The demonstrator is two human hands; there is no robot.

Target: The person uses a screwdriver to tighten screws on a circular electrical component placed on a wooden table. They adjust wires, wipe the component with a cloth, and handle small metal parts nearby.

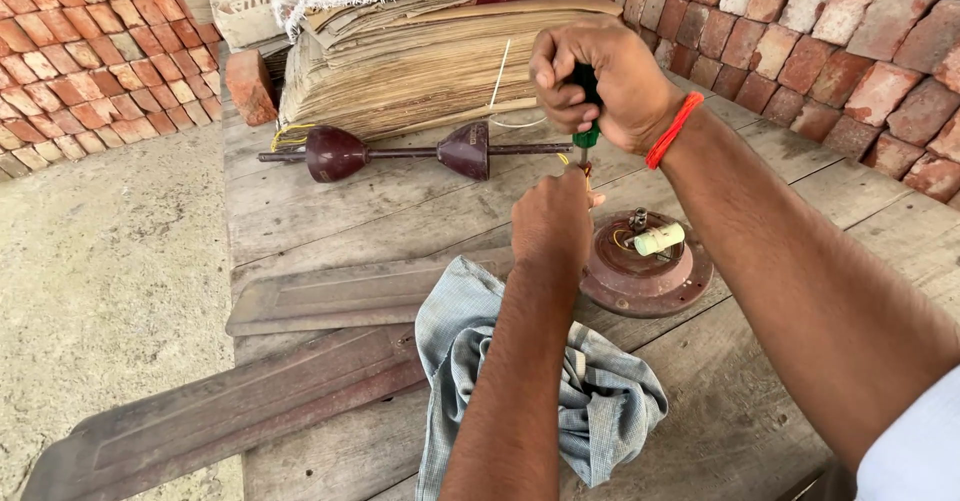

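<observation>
My right hand [592, 79] grips the green handle of a screwdriver [586, 133], held upright, tip down. Just below it my left hand [552, 219] is closed around a small part with a bit of orange and yellow wire showing at its top; the part itself is hidden by the fingers. Right of that hand lies a round brown ceiling fan motor plate [640, 279] on the wooden table [330, 211], with a pale cylindrical capacitor [660, 238] on top of it.
A brown fan down-rod with two cup covers [400, 151] lies behind the hands. Two brown fan blades [340, 296] lie at the left front. A grey checked cloth [600, 401] sits under my left arm. A stack of papers [420, 56] and brick walls stand behind.
</observation>
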